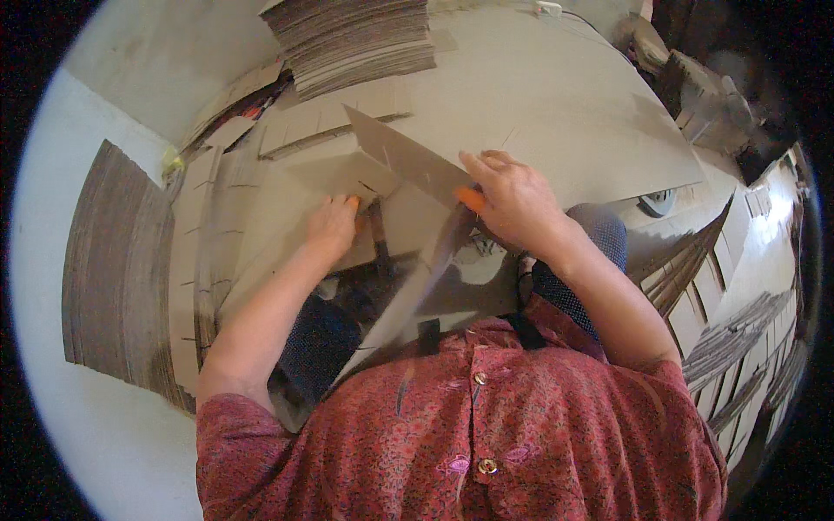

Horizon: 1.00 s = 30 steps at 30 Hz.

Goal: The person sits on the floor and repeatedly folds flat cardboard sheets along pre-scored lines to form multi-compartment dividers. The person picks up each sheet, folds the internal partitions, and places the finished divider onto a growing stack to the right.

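Cardboard [407, 161] at centre is clamped in the right hand [517, 198]; the left hand [332, 227], left of centre, has an unclear grip; a stack [358, 48] stands at top.

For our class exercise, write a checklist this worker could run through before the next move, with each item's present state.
1. Right hand holding the cardboard sheet: ok, gripped at its near end.
2. Left hand gripping firmly: cannot tell, its fingertips are partly hidden.
3. Orange covering on the right thumb: ok, in place.
4. Slotted cardboard strip lying flat: ok, in front of the tall cardboard stack.
5. Table free of other things: not ok, cardboard lies on it.
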Each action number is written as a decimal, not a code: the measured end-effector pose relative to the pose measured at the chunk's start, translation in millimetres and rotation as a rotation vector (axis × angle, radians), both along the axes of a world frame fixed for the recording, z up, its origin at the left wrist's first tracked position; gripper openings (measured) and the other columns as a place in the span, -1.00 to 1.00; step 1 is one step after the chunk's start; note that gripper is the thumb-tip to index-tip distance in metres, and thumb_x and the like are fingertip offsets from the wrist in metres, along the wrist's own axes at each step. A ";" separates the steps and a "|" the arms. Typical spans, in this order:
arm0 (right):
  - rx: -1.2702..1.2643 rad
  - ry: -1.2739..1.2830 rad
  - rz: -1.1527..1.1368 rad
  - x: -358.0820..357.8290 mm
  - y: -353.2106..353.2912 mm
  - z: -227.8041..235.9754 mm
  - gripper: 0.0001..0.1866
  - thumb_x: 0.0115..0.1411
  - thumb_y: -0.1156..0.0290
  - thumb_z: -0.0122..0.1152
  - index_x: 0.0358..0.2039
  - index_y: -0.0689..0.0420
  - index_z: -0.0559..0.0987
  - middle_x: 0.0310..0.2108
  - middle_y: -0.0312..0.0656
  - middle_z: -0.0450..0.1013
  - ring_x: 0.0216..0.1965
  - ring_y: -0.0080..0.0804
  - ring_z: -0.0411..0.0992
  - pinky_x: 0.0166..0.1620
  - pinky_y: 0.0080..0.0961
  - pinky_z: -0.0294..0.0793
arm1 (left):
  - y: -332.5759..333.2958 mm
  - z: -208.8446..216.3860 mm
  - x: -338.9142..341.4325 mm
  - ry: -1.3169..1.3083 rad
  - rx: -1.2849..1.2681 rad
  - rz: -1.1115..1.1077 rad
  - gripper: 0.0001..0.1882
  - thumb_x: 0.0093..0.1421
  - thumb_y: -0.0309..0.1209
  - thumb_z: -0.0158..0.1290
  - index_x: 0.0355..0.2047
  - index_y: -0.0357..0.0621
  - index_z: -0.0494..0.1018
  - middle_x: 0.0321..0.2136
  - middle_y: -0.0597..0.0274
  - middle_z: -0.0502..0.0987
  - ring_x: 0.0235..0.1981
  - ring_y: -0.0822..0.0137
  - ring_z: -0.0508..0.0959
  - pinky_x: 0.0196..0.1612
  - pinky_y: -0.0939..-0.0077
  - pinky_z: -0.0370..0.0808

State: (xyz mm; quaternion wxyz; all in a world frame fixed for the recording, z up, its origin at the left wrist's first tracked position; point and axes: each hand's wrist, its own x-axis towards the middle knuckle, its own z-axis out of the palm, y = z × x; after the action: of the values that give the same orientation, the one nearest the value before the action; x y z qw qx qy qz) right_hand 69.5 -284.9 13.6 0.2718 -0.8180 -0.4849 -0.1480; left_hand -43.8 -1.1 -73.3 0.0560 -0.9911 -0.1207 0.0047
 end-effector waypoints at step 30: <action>0.061 0.231 0.009 -15.7 -3.9 10.7 -0.90 0.06 0.49 0.04 -0.39 0.21 0.45 -0.59 0.08 0.40 -0.52 0.09 0.39 -0.47 -0.22 0.37 | -58.1 115.3 16.5 -0.050 -0.675 -0.110 -0.83 0.01 -0.45 0.03 -0.50 -0.36 0.42 -0.68 0.03 0.39 -0.62 0.40 0.37 -0.53 0.36 0.31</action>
State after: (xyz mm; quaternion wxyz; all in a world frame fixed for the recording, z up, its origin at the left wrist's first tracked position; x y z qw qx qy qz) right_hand 53.8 -288.8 24.2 0.3514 -0.8186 -0.4495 -0.0661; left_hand -27.3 -59.3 42.0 -0.2779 -0.9586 -0.0602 0.0170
